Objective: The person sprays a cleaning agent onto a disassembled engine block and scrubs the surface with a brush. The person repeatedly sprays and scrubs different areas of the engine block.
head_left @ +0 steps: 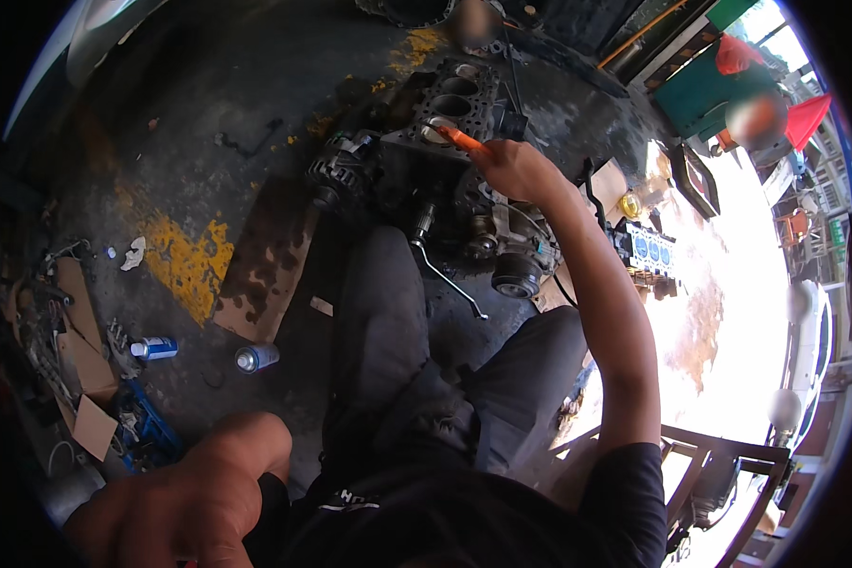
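Right hand (513,167) holds orange tool (461,139) against engine block (454,104).

Orange-handled tool (461,140) tilted onto engine block (454,104), dark engine block on stained floor, cylinder bores up

- Spray can (154,348), lying on its side on the dark floor at lower left; white body with a blue label band.
- Second spray can (257,357), just right of the first and apart from it; silver-grey, lying with its round end toward the camera, label not readable.
- Flattened cardboard sheet (267,260), brown with dark stains, on the floor between the yellow paint patch and the engine block.
- Torn cardboard pieces (83,355), tan, at the far left edge among loose tools.
- No screens seen. Signs at upper right too blurred to tell.
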The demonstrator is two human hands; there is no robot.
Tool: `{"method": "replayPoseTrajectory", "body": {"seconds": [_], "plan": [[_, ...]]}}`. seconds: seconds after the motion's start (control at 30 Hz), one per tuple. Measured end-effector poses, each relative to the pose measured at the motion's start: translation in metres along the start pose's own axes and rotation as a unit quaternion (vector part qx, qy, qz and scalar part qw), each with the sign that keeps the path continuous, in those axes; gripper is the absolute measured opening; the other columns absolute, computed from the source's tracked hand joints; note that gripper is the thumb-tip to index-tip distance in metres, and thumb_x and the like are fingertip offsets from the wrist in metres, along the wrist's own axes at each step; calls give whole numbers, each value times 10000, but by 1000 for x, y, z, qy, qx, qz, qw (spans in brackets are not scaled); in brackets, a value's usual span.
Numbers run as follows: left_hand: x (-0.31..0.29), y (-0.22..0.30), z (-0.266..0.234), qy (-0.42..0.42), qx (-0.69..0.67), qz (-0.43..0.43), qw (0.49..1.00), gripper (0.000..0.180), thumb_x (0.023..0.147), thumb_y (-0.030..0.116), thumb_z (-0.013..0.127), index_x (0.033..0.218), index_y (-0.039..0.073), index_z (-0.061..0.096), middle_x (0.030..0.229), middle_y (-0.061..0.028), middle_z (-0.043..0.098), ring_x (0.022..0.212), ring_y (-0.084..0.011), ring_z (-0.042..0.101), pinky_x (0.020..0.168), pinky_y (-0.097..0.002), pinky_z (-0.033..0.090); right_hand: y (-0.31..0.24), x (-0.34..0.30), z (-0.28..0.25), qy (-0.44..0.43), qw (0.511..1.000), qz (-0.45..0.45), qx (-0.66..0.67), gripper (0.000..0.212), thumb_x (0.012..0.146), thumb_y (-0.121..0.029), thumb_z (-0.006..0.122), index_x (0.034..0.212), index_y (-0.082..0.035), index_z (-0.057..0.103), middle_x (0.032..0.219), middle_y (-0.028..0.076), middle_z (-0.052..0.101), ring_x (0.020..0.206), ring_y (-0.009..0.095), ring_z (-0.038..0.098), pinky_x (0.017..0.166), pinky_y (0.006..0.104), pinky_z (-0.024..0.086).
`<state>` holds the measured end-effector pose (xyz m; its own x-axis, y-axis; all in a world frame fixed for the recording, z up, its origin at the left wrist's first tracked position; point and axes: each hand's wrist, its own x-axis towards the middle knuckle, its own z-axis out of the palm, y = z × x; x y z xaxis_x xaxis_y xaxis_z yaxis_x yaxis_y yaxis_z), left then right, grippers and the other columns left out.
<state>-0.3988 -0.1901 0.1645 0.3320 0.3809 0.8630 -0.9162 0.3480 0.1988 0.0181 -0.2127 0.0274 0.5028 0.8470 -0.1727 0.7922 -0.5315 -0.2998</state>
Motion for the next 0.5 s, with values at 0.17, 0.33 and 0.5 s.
{"method": "replayPoseTrajectory", "body": {"seconds": [0.17, 0.33, 0.5], "plan": [[4, -4, 8, 39, 9, -38, 998, 108, 941, 115, 664, 974, 163, 574, 691, -32, 519, 708, -169, 612, 982, -610, 559, -1, 9, -11, -31, 999, 16, -16, 509, 1028, -494, 469, 1240, -92, 699, 1062, 253, 722, 1041, 417, 688, 928, 466, 534], [7, 9, -1, 3, -34, -107, 994, 98, 945, 163, 690, 942, 159, 593, 654, -21, 504, 628, -162, 591, 966, -607, 559, -15, 3, -32, -59, 997, 44, -22, 529, 1046, -493, 433, 1245, -81, 698, 1046, 250, 725, 975, 405, 709, 895, 456, 546], [12, 13, 14, 94, -9, -131, 987, 130, 939, 226, 722, 925, 154, 615, 631, -8, 514, 612, -162, 608, 923, -633, 555, -7, 8, -33, -54, 997, 37, -36, 494, 1042, -438, 439, 1215, -51, 693, 1015, 255, 721, 928, 401, 717, 840, 454, 562]]}}
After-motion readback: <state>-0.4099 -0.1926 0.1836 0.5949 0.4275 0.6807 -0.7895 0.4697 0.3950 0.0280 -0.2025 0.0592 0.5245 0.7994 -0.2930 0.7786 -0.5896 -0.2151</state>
